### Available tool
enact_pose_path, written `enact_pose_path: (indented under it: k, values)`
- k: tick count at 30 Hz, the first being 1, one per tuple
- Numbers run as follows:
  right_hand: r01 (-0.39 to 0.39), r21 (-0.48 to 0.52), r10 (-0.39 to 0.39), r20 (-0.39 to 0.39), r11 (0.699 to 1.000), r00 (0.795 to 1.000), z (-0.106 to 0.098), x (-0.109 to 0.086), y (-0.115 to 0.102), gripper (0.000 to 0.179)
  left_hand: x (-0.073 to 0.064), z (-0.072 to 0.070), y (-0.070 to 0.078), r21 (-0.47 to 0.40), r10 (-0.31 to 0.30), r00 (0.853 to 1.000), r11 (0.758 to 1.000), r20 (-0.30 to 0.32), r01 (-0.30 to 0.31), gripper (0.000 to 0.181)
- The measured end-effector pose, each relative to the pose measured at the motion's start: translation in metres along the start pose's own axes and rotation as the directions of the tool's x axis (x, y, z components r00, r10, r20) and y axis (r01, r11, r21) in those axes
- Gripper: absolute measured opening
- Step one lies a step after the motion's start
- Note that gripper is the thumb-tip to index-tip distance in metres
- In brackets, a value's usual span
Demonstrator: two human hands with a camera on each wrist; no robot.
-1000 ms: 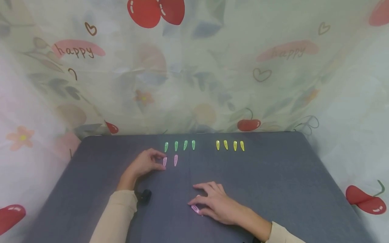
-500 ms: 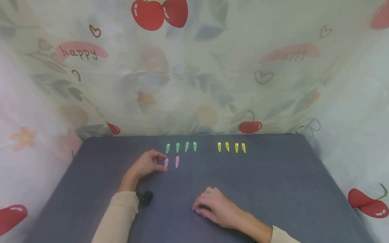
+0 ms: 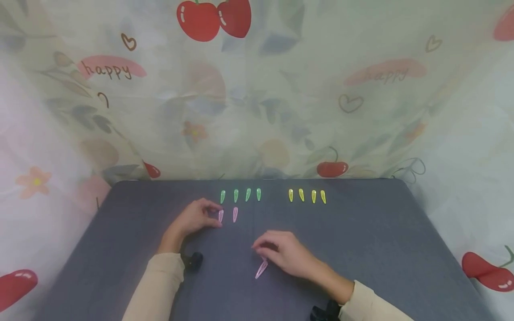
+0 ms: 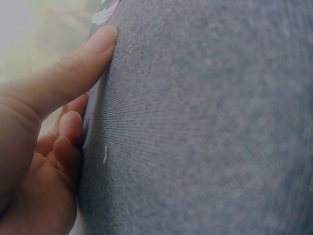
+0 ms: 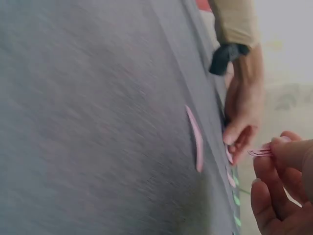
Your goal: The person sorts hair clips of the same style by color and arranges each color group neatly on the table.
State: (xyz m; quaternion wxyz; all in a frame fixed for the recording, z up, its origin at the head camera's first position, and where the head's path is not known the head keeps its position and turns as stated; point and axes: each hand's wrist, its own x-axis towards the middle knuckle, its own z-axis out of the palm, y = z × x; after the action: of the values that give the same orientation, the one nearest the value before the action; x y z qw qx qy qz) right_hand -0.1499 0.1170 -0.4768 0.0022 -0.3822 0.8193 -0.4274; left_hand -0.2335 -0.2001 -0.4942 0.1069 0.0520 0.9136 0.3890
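Observation:
In the head view my left hand pinches a pink snap hair clip that lies on the grey table, thumb and index finger at its two ends. A second pink hair clip lies just to its right. My right hand, nearer the front, pinches another pink hair clip between thumb and fingers, raised off the cloth. Below those fingers one more pink hair clip lies slanted on the table. In the left wrist view the thumb is close to the cloth.
Behind the pink clips is a row of several green hair clips. Further right stands a row of several yellow hair clips. A patterned curtain rises along the back edge of the grey-covered table.
My right hand has closed its fingers on a pink clip, lifted it and moved slightly away from me, uncovering another pink clip. The left hand stays at its clip.

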Motion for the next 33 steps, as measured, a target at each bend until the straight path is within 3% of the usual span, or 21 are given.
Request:
enact_pose_path:
  k: [9,16,19,33]
  values:
    - [-0.198,0.010,0.198,-0.111,0.980,0.974,-0.009,0.032,0.020,0.016,0.001,0.000,-0.001,0.016,-0.002,1.000,1.000,-0.006,0.003,0.049]
    - [-0.373,0.043,0.374,-0.189,0.927,0.908,-0.007,0.061,0.038,0.009,0.001,0.000,0.000,0.015,-0.010,1.000,1.000,-0.003,0.010,0.049]
    - [-0.408,0.046,0.408,-0.207,0.912,0.889,-0.004,0.071,0.042,0.008,0.000,0.000,-0.001,0.009,-0.011,1.000,1.000,0.003,0.011,0.049]
    - [-0.499,-0.070,0.469,-0.252,0.864,0.847,0.020,0.105,0.051,0.008,0.001,0.000,-0.002,-0.002,-0.036,0.999,0.999,-0.004,0.036,0.049]
